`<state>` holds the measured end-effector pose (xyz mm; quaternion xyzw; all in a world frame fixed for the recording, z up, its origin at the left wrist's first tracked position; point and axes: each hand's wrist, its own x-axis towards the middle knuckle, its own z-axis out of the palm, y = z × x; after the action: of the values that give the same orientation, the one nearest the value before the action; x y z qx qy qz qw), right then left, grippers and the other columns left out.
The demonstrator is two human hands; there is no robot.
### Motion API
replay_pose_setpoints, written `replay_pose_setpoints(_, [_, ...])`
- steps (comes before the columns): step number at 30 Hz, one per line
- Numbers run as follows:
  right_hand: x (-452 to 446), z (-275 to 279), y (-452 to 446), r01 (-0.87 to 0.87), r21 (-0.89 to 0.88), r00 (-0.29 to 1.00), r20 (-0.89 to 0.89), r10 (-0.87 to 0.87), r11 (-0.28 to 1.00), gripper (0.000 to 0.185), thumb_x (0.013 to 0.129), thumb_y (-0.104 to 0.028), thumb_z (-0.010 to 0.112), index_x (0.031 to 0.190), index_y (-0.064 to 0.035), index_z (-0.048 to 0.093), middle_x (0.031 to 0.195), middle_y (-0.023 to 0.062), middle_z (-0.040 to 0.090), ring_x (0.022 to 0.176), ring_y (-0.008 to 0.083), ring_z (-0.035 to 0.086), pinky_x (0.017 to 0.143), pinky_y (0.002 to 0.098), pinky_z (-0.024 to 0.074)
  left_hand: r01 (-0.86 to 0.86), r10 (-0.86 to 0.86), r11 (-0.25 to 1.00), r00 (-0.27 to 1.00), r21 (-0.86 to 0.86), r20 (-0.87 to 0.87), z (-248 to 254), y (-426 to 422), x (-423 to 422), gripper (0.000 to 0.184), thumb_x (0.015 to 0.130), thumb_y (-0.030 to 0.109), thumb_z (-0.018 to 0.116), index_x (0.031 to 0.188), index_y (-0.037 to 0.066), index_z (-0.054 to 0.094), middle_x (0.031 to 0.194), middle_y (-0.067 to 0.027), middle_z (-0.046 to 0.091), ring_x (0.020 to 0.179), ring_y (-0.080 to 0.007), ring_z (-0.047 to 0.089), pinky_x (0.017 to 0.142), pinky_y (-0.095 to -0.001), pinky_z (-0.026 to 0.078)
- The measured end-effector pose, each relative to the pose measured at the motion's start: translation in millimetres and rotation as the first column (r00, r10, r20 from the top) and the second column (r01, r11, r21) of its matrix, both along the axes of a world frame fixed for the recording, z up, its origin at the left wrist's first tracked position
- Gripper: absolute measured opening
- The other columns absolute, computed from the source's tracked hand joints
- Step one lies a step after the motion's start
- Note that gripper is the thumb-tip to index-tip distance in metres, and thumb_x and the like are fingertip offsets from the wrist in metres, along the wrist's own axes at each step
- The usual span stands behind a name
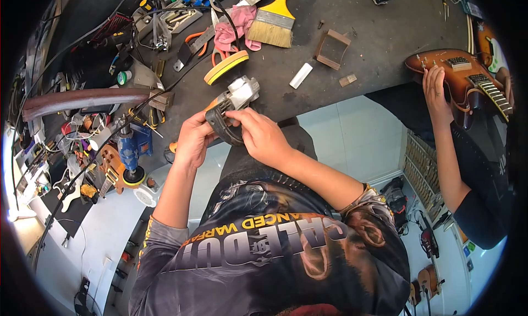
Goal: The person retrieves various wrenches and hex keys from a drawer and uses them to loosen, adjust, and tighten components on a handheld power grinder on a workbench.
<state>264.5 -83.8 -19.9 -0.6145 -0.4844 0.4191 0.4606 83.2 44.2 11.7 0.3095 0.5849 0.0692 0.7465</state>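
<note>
A power polisher (241,92) with a silver metal head, an orange body and a black handle is held at the bench's front edge. Its round yellow-and-orange pad (226,67) faces the far side of the bench. My left hand (193,136) is closed around the left side of the tool's body, its thumb near the black handle. On the other side, my right hand (259,136) has its fingers bent against the black handle. The palm sides of both hands are hidden. A black cord runs near the pad.
On the bench (286,101) lie a wide yellow-handled brush (274,22), a pink cloth (234,27), a brown block (332,49) and a white bar (301,76). Tools crowd the left, with a blue polisher (131,151). At right, another person's hand (434,93) touches a sunburst electric guitar (448,68).
</note>
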Motion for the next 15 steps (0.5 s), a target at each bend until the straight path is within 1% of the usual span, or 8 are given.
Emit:
replay_pose_setpoints(3, [-8, -5, -7, 0.084, 0.035, 0.992, -0.101, -0.08, 0.996, 0.034, 0.098, 0.006, 0.06, 0.13, -0.0032, 0.064, 0.111, 0.0161, 0.068, 0.102, 0.0383, 0.071, 0.089, 0.0482, 0.0564, 0.026, -0.026, 1.0, 1.0, -0.004, 0.007, -1, 2, 0, 0.022, 0.103, 0.009, 0.072, 0.122, 0.001, 0.078, 0.113, -0.0114, 0.083, 0.103, -0.0193, 0.08, 0.093, -0.0365, 0.063])
replay_pose_setpoints(6, [-2, -6, -11, 0.01, 0.011, 1.0, -0.03, -0.009, 1.0, 0.028, 0.098, 0.007, 0.06, 0.124, -0.0015, 0.063, 0.112, 0.0168, 0.068, 0.102, 0.0382, 0.071, 0.089, 0.0474, 0.0564, 0.021, -0.021, 1.0, 1.0, 0.0, 0.015, -4, 1, -2, 0.023, 0.102, 0.009, 0.073, 0.123, 0.002, 0.078, 0.111, -0.0098, 0.083, 0.101, -0.017, 0.079, 0.092, -0.0336, 0.061])
replay_pose_setpoints(8, [3, -6, -10, -0.012, 0.015, 1.0, 0.012, 0.012, 1.0, 0.028, 0.098, 0.007, 0.06, 0.124, -0.0014, 0.064, 0.113, 0.0173, 0.068, 0.102, 0.038, 0.071, 0.09, 0.0471, 0.0566, 0.001, -0.001, 1.0, 1.0, -0.001, 0.028, -9, -1, -5, 0.024, 0.101, 0.008, 0.072, 0.124, 0.003, 0.078, 0.111, -0.0092, 0.084, 0.101, -0.016, 0.078, 0.093, -0.0321, 0.059])
replay_pose_setpoints(9, [5, -5, -11, -0.026, 0.019, 0.999, 0.033, 0.025, 0.999, 0.027, 0.098, 0.007, 0.06, 0.124, -0.0013, 0.064, 0.113, 0.0175, 0.067, 0.102, 0.0379, 0.071, 0.09, 0.047, 0.0567, -0.003, 0.004, 1.0, 0.999, -0.012, 0.039, -9, -2, -6, 0.025, 0.102, 0.008, 0.072, 0.125, 0.003, 0.078, 0.112, -0.0087, 0.083, 0.102, -0.0155, 0.078, 0.094, -0.0319, 0.058])
replay_pose_setpoints(12, [15, 0, -13, -0.068, -0.024, 0.997, 0.02, 0.069, 0.997, 0.026, 0.099, 0.006, 0.061, 0.124, -0.001, 0.065, 0.114, 0.0179, 0.067, 0.102, 0.0377, 0.071, 0.09, 0.0463, 0.0569, -0.031, 0.033, 0.999, 0.997, -0.03, 0.064, -9, -3, -8, 0.028, 0.104, 0.009, 0.071, 0.131, 0.003, 0.077, 0.117, -0.0069, 0.083, 0.105, -0.0137, 0.076, 0.095, -0.0315, 0.056])
replay_pose_setpoints(13, [19, 2, -15, -0.063, -0.084, 0.998, -0.026, 0.061, 0.994, 0.028, 0.096, 0.003, 0.061, 0.124, -0.0029, 0.065, 0.111, 0.0188, 0.066, 0.105, 0.0412, 0.069, 0.091, 0.0515, 0.0559, -0.042, 0.044, 0.999, 0.997, -0.033, 0.065, -12, -5, -9, 0.03, 0.104, 0.01, 0.071, 0.133, 0.003, 0.076, 0.119, -0.0061, 0.082, 0.105, -0.0132, 0.076, 0.095, -0.0317, 0.056])
replay_pose_setpoints(14, [25, 4, -18, -0.079, -0.116, 0.996, -0.042, 0.075, 0.99, 0.028, 0.099, 0.004, 0.06, 0.125, -0.0025, 0.065, 0.115, 0.0187, 0.068, 0.107, 0.0388, 0.072, 0.093, 0.048, 0.058, -0.054, 0.056, 0.998, 0.996, -0.035, 0.065, -13, -7, -11, 0.032, 0.105, 0.011, 0.071, 0.135, 0.003, 0.075, 0.121, -0.0053, 0.082, 0.106, -0.0126, 0.075, 0.096, -0.0319, 0.056])
replay_pose_setpoints(15, [31, 2, -21, -0.079, -0.149, 0.995, -0.072, 0.069, 0.986, 0.027, 0.1, 0.003, 0.06, 0.126, -0.0021, 0.066, 0.117, 0.0181, 0.069, 0.108, 0.0363, 0.073, 0.094, 0.0454, 0.0586, -0.04, 0.042, 0.999, 0.998, -0.023, 0.057, -14, -10, -13, 0.035, 0.107, 0.015, 0.072, 0.14, 0.004, 0.073, 0.125, -0.003, 0.08, 0.109, -0.012, 0.074, 0.099, -0.0333, 0.055])
